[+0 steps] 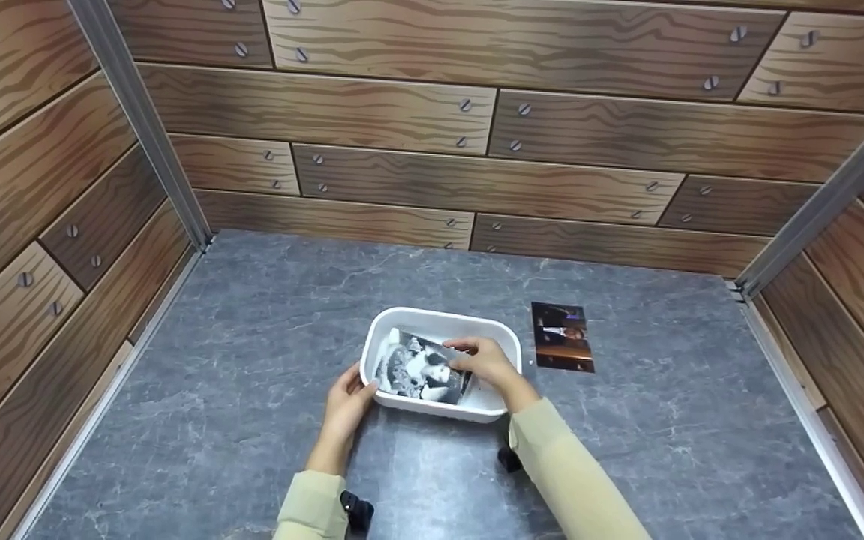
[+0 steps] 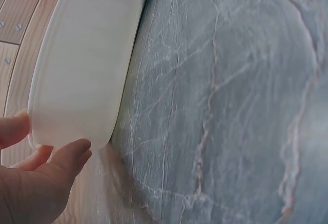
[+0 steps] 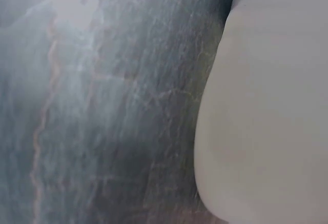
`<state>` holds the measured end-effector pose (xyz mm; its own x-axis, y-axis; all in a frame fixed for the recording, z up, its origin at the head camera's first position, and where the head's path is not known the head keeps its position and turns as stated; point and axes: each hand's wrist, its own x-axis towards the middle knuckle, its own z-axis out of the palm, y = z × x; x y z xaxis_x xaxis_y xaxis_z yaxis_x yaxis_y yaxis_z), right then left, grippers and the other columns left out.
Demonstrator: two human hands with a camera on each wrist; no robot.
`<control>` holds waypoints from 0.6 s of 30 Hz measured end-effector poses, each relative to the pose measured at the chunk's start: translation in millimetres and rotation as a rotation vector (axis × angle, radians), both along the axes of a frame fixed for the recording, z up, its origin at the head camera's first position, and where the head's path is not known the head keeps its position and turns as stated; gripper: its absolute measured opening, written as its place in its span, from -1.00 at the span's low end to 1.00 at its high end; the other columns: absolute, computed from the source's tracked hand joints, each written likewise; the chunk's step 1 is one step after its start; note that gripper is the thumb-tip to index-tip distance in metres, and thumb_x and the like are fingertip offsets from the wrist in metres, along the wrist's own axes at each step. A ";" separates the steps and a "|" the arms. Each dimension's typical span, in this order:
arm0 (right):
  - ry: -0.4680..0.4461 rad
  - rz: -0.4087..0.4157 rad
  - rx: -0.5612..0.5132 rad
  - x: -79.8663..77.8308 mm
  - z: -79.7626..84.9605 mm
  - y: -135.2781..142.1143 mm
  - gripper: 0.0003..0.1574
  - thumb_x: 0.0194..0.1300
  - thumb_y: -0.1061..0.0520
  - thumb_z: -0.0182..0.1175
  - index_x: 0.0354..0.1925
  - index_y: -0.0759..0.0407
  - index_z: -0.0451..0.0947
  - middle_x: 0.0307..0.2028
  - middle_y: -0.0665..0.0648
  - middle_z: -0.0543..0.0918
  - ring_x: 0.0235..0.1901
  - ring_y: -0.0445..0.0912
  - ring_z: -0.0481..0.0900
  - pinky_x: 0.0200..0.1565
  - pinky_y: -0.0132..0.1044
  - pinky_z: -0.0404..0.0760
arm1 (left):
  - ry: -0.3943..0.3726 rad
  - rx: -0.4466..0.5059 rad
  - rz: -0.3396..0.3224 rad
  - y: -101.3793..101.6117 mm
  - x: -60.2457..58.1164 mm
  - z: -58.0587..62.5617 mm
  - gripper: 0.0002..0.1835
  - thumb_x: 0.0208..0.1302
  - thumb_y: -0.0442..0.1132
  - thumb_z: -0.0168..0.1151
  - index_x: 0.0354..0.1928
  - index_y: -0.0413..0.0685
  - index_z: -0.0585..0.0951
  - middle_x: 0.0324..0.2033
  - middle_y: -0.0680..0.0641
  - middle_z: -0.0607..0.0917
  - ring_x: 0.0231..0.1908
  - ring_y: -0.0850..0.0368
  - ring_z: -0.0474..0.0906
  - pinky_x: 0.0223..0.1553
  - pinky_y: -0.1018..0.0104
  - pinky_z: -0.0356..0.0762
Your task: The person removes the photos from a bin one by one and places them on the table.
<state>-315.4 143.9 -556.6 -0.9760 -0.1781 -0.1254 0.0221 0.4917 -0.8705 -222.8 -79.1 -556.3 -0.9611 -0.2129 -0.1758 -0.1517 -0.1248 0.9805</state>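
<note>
A white plastic basin stands on the grey marbled surface. My left hand holds its near left corner, the thumb at the rim and the fingers against the outside; the left wrist view shows this hand at the end of the basin wall. Inside the basin lies a black-and-white photo, tilted a little. Reaching over the near right side, my right hand pinches the photo's right part between thumb and fingers. The right wrist view shows only the basin's outer wall, with the hand hidden.
To the right of the basin, a colour photo lies flat on the marbled surface. Wood-patterned panels wall in the back and both sides, with grey metal posts at the corners.
</note>
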 end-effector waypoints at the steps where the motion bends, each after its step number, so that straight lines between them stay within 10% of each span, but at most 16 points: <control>1: 0.007 0.004 -0.010 0.3 0.3 1.0 -0.56 0.01 0.35 0.35 -0.05 0.28 0.67 -0.04 0.26 0.70 0.00 0.08 0.59 0.05 -0.22 0.58 | 0.004 -0.002 -0.001 0.1 0.2 0.1 -0.40 0.26 -0.53 0.05 0.32 -0.62 0.17 0.30 -0.58 0.23 0.35 -0.41 0.17 0.37 -0.08 0.25; 12: -0.085 -0.280 -0.704 -10.0 23.2 30.4 -0.48 0.20 0.46 0.16 0.16 0.46 0.44 -0.21 -0.02 0.63 -0.29 -0.23 0.60 -0.16 -0.45 0.63 | 0.020 0.013 -0.008 0.9 1.8 -2.4 -0.38 0.22 -0.54 0.04 0.31 -0.64 0.16 0.30 -0.58 0.24 0.34 -0.43 0.16 0.36 -0.07 0.26; 18: 0.019 -0.521 -0.845 -28.5 41.9 101.6 -0.40 0.31 0.42 0.08 0.31 0.41 0.30 -0.42 -0.16 0.67 -0.56 -0.33 0.50 -0.49 -0.55 0.48 | 0.008 0.037 -0.008 1.3 -1.3 0.2 -0.38 0.22 -0.53 0.04 0.32 -0.62 0.16 0.30 -0.58 0.23 0.35 -0.41 0.17 0.35 -0.03 0.31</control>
<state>-343.9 245.6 -514.7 -0.9584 0.2497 -0.1382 0.0414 -0.3574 -0.9330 -224.1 -77.7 -556.1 -0.9642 -0.1982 -0.1759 -0.1453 -0.1600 0.9764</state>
